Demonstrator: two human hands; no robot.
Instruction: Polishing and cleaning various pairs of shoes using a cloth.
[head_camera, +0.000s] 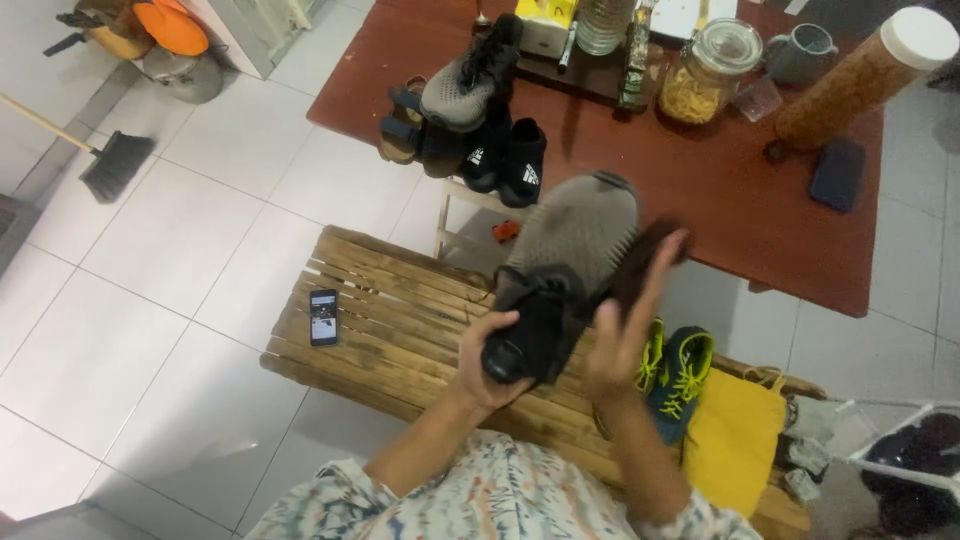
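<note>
My left hand (487, 362) grips a grey and black sneaker (566, 262) by its black heel and holds it up over a slatted wooden bench (390, 330). My right hand (625, 335) holds a dark brush (645, 255) against the right side of the shoe; the brush is blurred. The matching grey sneaker (465, 85) rests on a shoe rack by the table. A phone (323, 317) lies on the bench to the left of my hands.
A red-brown table (720, 190) behind the bench carries jars, a mug and a dark case. Black shoes (505, 155) and sandals sit on the rack. Blue shoes with yellow laces (680, 370) and a yellow bag (735, 440) lie at right. A broom (110, 160) lies on the tiled floor.
</note>
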